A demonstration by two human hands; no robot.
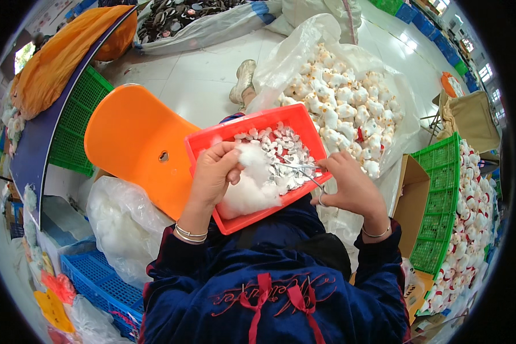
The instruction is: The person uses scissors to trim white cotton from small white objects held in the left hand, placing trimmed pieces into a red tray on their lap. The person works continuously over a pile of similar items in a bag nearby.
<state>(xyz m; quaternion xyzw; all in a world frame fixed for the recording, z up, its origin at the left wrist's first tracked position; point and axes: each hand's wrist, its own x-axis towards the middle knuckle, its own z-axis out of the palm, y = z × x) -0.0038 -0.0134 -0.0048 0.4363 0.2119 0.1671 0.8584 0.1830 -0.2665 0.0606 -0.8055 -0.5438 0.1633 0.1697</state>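
A red plastic tray rests tilted across my lap. Small white and silvery flat pieces fill its far right part, and a loose heap of white stuffing lies at its near left. Over the tray, my left hand is closed, its thumb and fingers pinching a white tuft of stuffing. My right hand grips a slim metal tool with ring handles, like forceps or scissors. Its narrow end points left toward the tuft; whether the tip touches it I cannot tell.
An orange chair stands left of the tray, near a clear bag of stuffing and a blue crate. Beyond lies a large clear bag of small white plush toys. At right are a cardboard box and a green crate.
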